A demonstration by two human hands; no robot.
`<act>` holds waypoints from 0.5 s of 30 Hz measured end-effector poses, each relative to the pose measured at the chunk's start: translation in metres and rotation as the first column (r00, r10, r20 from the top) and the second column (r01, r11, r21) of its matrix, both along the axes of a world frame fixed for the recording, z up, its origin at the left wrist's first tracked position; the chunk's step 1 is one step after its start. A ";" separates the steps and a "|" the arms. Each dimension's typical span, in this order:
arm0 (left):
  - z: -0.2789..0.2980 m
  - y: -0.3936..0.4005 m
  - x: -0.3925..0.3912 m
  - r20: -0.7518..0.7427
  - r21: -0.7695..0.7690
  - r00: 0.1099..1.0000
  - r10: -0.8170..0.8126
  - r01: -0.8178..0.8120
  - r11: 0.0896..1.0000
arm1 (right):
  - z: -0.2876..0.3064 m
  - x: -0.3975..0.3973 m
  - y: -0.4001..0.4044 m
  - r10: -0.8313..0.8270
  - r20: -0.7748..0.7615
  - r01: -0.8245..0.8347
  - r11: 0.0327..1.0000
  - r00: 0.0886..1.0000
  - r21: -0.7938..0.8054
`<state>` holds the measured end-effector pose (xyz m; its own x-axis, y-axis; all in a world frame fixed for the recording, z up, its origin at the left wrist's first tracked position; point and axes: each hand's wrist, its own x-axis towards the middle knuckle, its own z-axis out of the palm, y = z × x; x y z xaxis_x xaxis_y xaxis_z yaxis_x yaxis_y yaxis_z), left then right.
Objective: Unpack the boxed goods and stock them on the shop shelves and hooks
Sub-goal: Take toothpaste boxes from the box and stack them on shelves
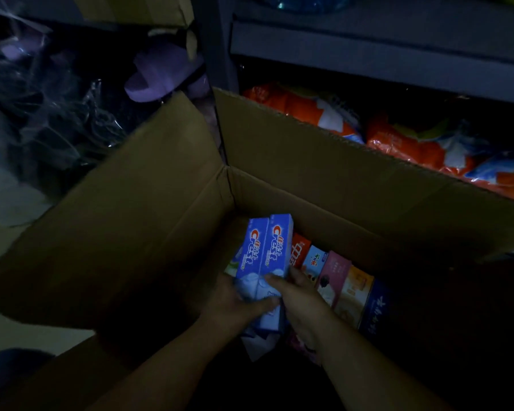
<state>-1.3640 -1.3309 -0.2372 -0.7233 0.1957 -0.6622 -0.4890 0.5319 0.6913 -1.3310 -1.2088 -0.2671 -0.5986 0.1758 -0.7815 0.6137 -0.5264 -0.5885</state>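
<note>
Both forearms reach down into the open cardboard carton (149, 221), and the two hands meet on a pair of blue Crest toothpaste boxes (263, 262) held side by side at the carton's left inner corner. On the pair's left, the left hand (238, 301) curls its thumb across the lower front of the boxes. From the right, the right hand (300, 298) presses in with one fingertip laid on the front face, so both grips are pinching the same pair. Its top ends tilt up above the other goods.

Right of the pair, still inside the carton, stands a row of mixed toothpaste boxes (336, 277): orange, light blue, pink, yellow and dark blue. Beyond the carton's far flap lie orange and white packets (398, 134) on a low shelf, under a grey shelf edge (368, 51).

To do this step well, I judge the pair should be squeezed flat together so neither box slides past the other, then lifted straight up along the carton's corner, clear of the flap, before turning toward the shelves. The neighbouring row may lean into the gap left behind.
</note>
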 end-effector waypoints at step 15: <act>0.018 -0.028 0.015 0.481 0.392 0.876 0.028 -0.243 0.887 | 0.033 0.042 -0.024 -0.108 0.056 0.117 0.971 0.993 -0.210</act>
<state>-1.3489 -1.3587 -0.2192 -0.4063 0.4580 -0.7906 -0.8454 0.1400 0.5155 -1.2894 -1.2327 -0.2345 -0.5485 0.0672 -0.8335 0.5664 -0.7034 -0.4294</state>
